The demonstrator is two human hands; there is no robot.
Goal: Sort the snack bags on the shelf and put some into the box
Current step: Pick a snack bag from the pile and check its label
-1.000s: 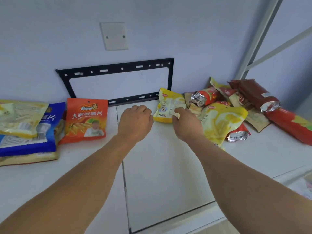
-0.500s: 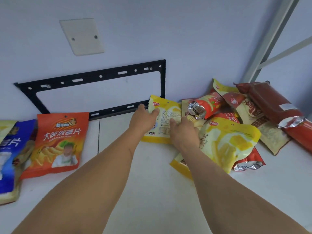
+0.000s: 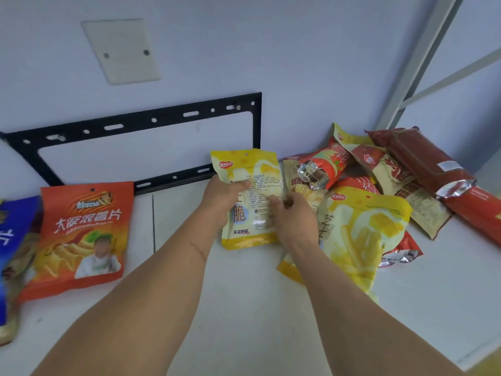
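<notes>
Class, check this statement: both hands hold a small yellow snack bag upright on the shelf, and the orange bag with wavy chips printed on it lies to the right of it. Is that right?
Not quite. The head view shows the orange bag lying to the left of the small yellow snack bag, not the right. The rest stands: the left hand and right hand both hold the yellow bag upright on the shelf.

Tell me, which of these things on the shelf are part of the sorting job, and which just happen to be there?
Part of the job:
- small yellow bag, held by the left hand and right hand
- large yellow bag
- red bags heaped in the corner
- orange bag
- blue bag

Just there:
- black wall bracket
- blank wall plate
- grey shelf frame
</notes>
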